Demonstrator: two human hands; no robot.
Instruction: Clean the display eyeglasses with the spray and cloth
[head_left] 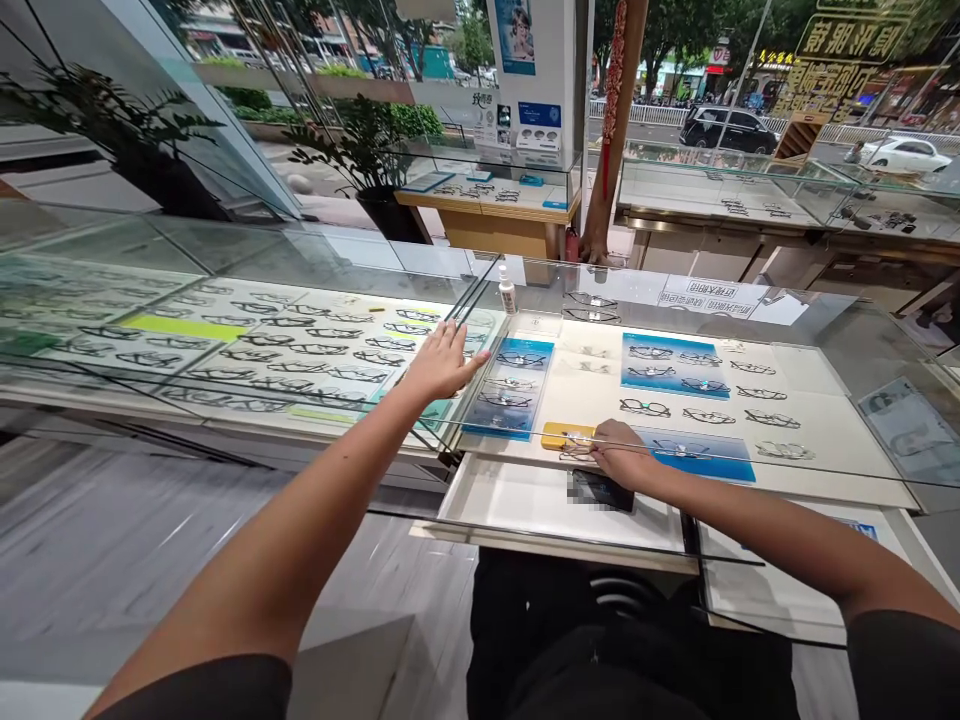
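My left hand lies with its fingers spread on the glass top of the showcase, just left of a small white spray bottle. Inside the case, under the glass, my right hand has its fingers closed on a thin-framed pair of glasses. These glasses are at the front edge of a yellow tray. Blue mats bearing more glasses lie on both sides of the yellow one.
An open white drawer with a dark flat object juts out below the case. Many glasses fill the left showcase. A potted plant and a wooden post stand beyond.
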